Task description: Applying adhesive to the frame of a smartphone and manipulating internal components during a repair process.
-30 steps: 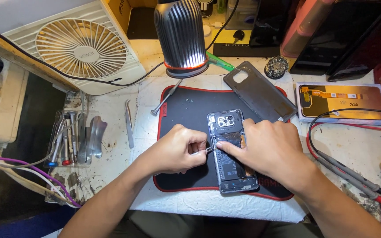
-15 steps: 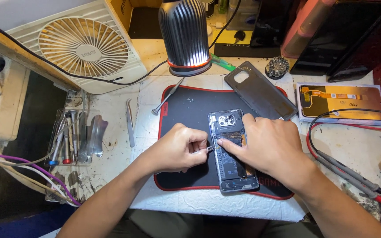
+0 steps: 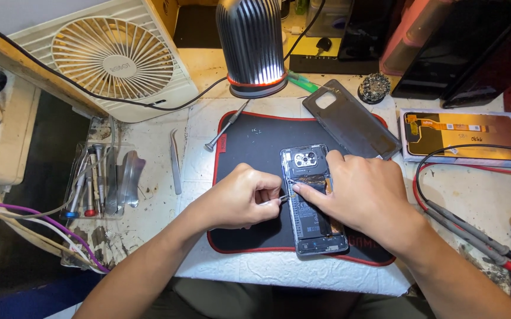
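Two hands work the opened phone (image 3: 311,207): back cover (image 3: 350,121) already off, left hand (image 3: 241,198) pinching what looks like tweezers (image 3: 274,201), right hand (image 3: 365,192) pressing the phone flat.

The right side of the phone (image 3: 311,204) is being covered by the right hand (image 3: 365,195); the tweezers (image 3: 274,201) beside the phone are being mostly hidden inside the left hand (image 3: 238,198).

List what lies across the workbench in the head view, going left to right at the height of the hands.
Clear tray of screwdrivers → loose tweezers → left hand holding a thin metal tool → opened phone → right hand resting on the phone → black and red probe leads.
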